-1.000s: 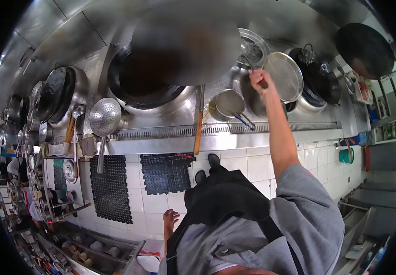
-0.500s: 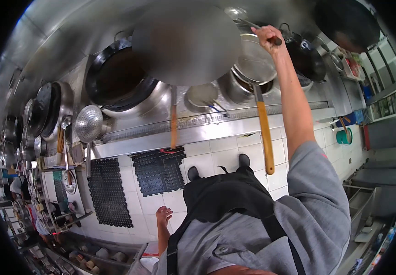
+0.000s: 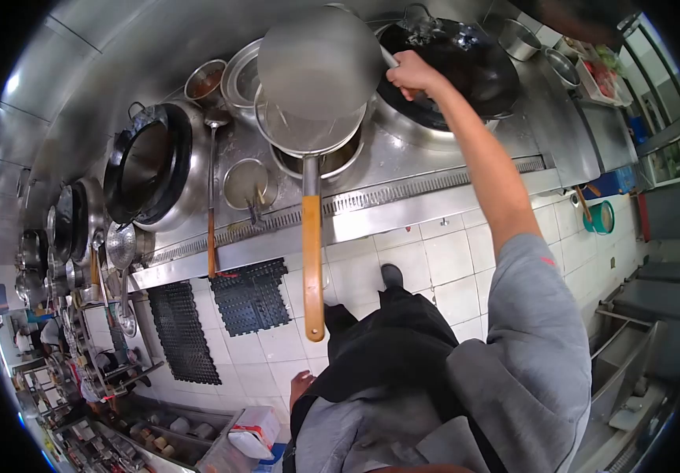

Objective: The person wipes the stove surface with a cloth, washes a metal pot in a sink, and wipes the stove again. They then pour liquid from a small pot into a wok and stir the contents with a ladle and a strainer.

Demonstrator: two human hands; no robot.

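Note:
My right hand (image 3: 415,75) is closed around a ladle's handle (image 3: 409,93), in front of the black wok (image 3: 474,75) at the right. A grey blurred patch hides the ladle's bowl. Left of this hand, a fine-mesh strainer (image 3: 297,134) with a long wooden handle rests across a steel pot (image 3: 348,162). Its handle juts past the counter edge toward me. My left hand (image 3: 301,385) hangs low by my waist, partly covered by my body, its fingers loosely apart and nothing seen in them.
Another ladle (image 3: 212,185) lies on the steel counter beside a small round strainer (image 3: 246,184). A second wok (image 3: 151,169) sits farther left. Black rubber mats (image 3: 249,296) lie on the white tiled floor. A green bucket (image 3: 600,217) stands at the right.
The view has shifted to the right along the counter. My right hand, with the ladle, has gone from over the strainer to the right wok. My left hand is now closer to my body.

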